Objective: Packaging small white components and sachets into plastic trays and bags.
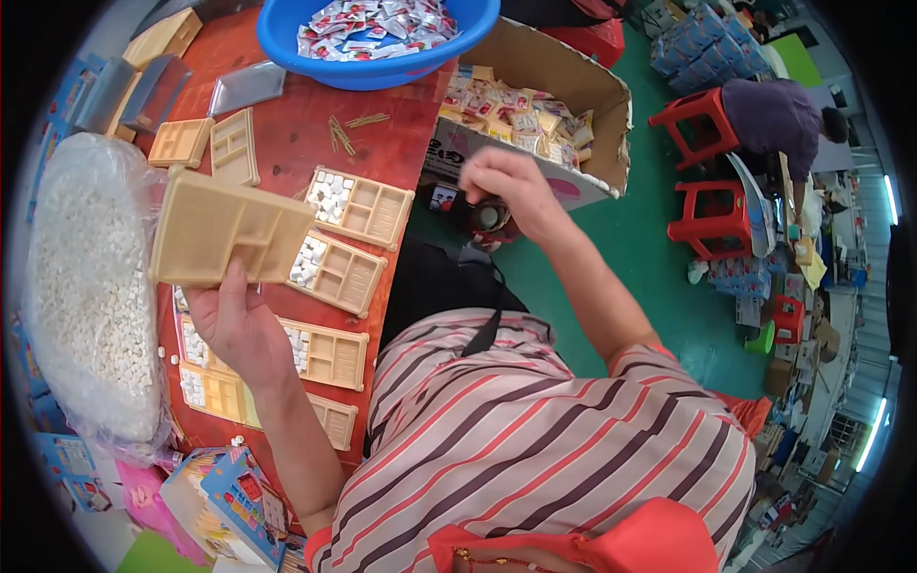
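My left hand [239,329] grips a beige plastic compartment tray [196,229] by its near edge, thumb on top, raised and tilted above the red table. Beneath it and beside it lie several similar trays, among them a tray [368,215] with white cube-shaped pieces in one compartment. My right hand [511,186] is off the table's right side, in front of a cardboard box. Its fingers are curled closed, and whatever they may hold is hidden. Left of the trays rests a large clear bag [91,296] full of small white pieces.
A blue basin [377,72] of small sachets stands at the far table edge. The cardboard box [611,143] holds packed sachets. Thin sticks [342,138] and a clear plastic lid [246,88] lie on the table. Red stools [709,215] and a seated person [774,115] are on the right.
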`<move>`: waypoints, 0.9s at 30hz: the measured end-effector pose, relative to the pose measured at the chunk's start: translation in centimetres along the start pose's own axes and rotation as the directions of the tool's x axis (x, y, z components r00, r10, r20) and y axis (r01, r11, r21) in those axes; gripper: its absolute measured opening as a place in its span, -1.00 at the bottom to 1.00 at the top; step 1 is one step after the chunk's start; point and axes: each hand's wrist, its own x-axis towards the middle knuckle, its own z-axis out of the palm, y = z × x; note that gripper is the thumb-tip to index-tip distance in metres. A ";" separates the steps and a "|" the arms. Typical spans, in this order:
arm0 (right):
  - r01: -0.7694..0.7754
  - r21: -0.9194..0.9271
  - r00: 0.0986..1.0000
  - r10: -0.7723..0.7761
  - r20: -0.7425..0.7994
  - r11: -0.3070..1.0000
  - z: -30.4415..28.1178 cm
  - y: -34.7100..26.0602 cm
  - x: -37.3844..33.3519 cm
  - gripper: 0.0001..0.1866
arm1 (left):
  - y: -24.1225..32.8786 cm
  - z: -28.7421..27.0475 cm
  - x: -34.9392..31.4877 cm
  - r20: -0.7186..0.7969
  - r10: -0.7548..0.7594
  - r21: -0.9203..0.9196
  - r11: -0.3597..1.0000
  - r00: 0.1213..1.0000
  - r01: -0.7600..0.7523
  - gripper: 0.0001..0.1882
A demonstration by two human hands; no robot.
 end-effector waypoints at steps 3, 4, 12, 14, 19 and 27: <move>-0.251 -0.077 0.951 0.231 -0.207 0.965 -4.8 10.7 -3.3 -0.77 | 0.3 -0.1 -1.0 0.026 -0.043 -0.015 0.999 0.999 0.043 -0.51; -0.312 -0.097 0.931 0.284 -0.228 0.945 -6.4 14.7 -4.6 -0.73 | 0.2 0.0 -1.4 0.023 -0.062 -0.027 0.998 0.998 0.062 -0.50; -0.478 -0.665 0.878 0.331 -0.345 0.574 -10.7 26.9 -11.4 -0.67 | -4.5 4.6 -5.5 0.058 -0.188 0.191 0.966 0.980 0.174 -0.49; -0.472 -0.729 0.844 0.492 -0.213 0.495 -12.1 28.3 -10.8 -0.69 | -6.0 5.7 -7.3 0.062 -0.223 0.233 0.951 0.973 0.203 -0.54; -0.347 -0.788 0.882 0.463 -0.089 0.509 -12.7 29.1 -6.3 -0.69 | -6.4 6.0 -10.9 0.201 -0.292 0.541 0.829 0.935 0.143 -0.75; -0.383 -0.745 0.876 0.470 -0.106 0.546 -12.0 32.8 -4.0 -0.68 | -4.0 4.4 -13.8 0.046 -0.298 0.524 0.820 0.953 0.231 -0.76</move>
